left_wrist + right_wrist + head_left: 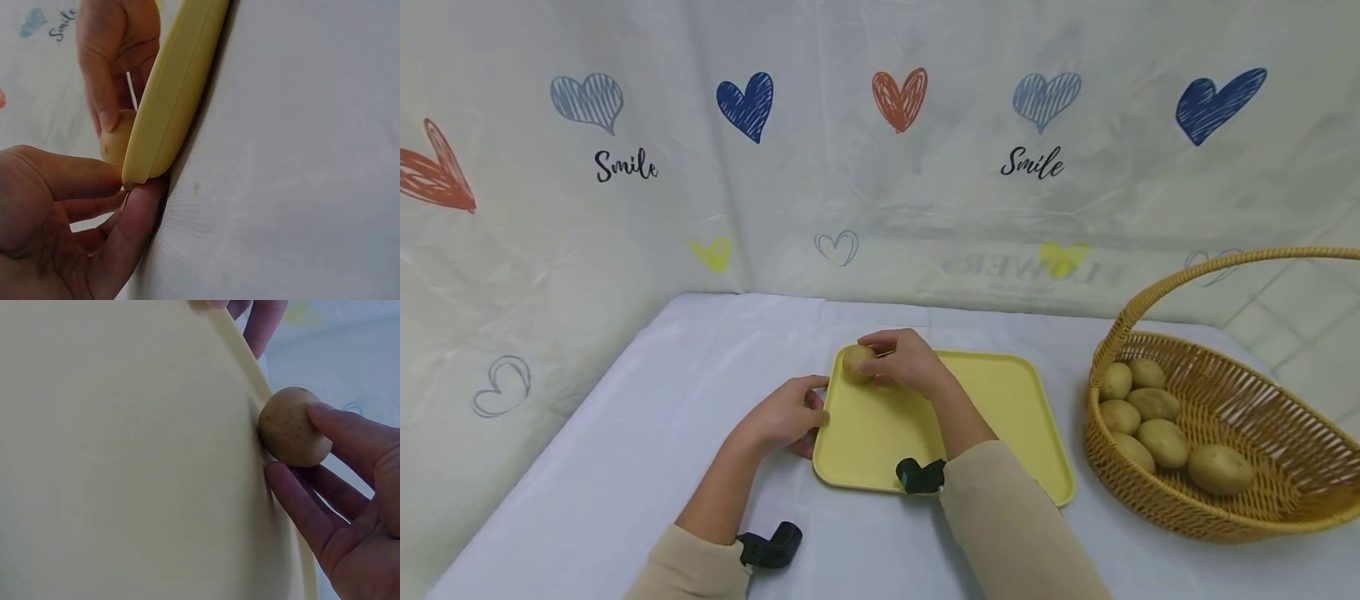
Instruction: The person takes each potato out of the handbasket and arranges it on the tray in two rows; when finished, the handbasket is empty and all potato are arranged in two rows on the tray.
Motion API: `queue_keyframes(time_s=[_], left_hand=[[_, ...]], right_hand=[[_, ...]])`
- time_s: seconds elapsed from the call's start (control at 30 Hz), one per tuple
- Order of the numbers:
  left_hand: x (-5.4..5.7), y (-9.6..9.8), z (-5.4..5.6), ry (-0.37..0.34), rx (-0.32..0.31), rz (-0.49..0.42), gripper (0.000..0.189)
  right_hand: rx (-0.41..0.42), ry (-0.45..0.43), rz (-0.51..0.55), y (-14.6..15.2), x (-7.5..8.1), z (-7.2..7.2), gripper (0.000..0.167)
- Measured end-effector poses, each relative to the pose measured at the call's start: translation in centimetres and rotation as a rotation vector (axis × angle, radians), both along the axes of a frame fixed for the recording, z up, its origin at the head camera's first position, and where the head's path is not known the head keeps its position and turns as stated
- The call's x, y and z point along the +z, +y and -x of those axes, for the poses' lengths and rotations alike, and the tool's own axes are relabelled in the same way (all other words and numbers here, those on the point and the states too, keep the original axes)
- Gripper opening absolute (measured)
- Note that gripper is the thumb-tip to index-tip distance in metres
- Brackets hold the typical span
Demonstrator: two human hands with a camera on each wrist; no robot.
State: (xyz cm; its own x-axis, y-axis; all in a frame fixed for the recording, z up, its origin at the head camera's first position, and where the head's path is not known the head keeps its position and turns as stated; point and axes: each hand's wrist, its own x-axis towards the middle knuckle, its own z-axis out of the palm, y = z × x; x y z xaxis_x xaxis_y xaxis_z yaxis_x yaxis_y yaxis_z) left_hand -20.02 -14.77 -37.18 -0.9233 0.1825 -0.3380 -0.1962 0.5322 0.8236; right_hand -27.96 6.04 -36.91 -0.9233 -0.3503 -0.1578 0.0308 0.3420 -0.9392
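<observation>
A potato (854,364) is at the far left corner of the yellow tray (1000,408). My right hand (910,364) holds it between thumb and fingers; in the right wrist view the potato (290,428) shows its speckled skin right beside the tray's rim. My left hand (784,414) grips the tray's left edge. Seen from the left wrist, a finger and thumb of the left hand (69,206) pinch the rim of the tray (178,94) from both sides. There the potato (115,147) is partly hidden behind the tray.
At the right stands a wicker basket (1195,521) with a tall arched handle, holding several potatoes (1163,442). A white cloth (647,433) covers the table. Behind it hangs a pale curtain (880,183) printed with hearts and lettering.
</observation>
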Motion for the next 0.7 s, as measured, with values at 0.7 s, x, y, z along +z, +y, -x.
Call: queue_keyframes(time_s=[0.7], left_hand=[[0.01, -0.16, 0.3, -0.003, -0.006, -0.011, 0.062]], right_hand=[[0.041, 0.006, -0.034, 0.93, 0.1, -0.02, 0.056]])
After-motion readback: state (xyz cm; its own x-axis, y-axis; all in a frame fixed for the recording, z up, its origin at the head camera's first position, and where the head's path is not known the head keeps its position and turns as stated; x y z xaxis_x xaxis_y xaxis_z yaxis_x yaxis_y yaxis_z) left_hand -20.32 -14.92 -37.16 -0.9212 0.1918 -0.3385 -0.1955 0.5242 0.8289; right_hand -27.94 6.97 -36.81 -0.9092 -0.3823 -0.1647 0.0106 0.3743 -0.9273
